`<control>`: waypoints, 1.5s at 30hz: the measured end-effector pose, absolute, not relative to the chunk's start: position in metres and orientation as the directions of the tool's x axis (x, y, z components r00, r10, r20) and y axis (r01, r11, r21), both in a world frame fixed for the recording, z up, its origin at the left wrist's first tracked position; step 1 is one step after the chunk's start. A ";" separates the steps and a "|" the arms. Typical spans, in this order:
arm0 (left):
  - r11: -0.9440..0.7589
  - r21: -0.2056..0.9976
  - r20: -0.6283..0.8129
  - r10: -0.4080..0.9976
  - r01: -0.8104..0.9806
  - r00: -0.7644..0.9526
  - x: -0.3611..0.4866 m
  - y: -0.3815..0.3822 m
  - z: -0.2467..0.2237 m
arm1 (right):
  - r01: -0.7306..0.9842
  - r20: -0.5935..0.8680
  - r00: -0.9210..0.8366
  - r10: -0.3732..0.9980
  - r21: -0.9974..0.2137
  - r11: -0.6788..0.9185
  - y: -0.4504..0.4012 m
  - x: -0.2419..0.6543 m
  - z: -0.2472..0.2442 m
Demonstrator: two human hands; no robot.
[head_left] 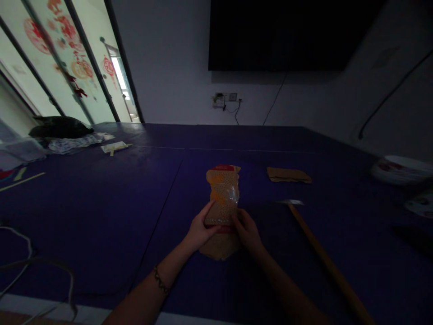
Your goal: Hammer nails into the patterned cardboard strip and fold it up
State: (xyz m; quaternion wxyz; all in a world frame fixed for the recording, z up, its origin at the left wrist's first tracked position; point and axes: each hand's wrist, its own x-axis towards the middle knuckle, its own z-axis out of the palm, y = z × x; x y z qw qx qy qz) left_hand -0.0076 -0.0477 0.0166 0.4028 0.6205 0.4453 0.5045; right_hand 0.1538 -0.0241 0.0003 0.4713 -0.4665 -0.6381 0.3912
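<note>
A brown cardboard piece (223,192) with red bands, an orange patch and a shiny clear strip stands out in the middle of the purple table. Around its left edge is my left hand (200,229), thumb and fingers on the card. My right hand (248,228) grips the lower right edge, its fingertips pressed against the card. Below both hands, a ragged brown part (219,247) of the card shows. What lies behind the card is hidden.
On the right lie a folded cardboard piece (289,175) and a hammer (324,257) with a long wooden handle. Bowls (402,169) stand far right. White cables (30,257) are at the left. A black bag (61,127) and a white tray (115,146) sit back left.
</note>
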 end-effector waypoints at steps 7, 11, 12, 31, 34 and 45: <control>-0.130 0.941 0.196 0.962 0.313 -0.192 -0.008 -0.045 0.007 | 0.162 0.207 -0.049 0.977 -0.964 0.212 -0.027 0.167 -0.001; 0.021 1.000 -0.021 0.999 0.009 0.028 -0.003 -0.047 0.007 | 0.083 0.182 -0.018 0.983 -0.980 0.183 -0.028 0.165 0.000; 0.057 0.993 -0.048 0.996 -0.106 0.081 0.000 -0.048 0.008 | 0.068 0.177 -0.010 0.984 -0.982 0.178 -0.028 0.164 0.001; 0.160 0.846 -0.032 0.968 -0.510 0.251 0.009 -0.005 0.002 | -0.275 0.151 0.063 0.987 -0.948 0.162 0.007 0.158 -0.004; 0.110 0.839 -0.002 0.980 -0.533 0.199 0.007 0.000 -0.001 | -0.239 0.164 0.064 0.984 -0.955 0.175 0.017 0.153 -0.006; 0.169 0.836 -0.043 0.968 -0.521 0.246 0.004 -0.003 -0.002 | -0.329 0.103 0.005 0.995 -0.939 0.099 0.008 0.156 -0.008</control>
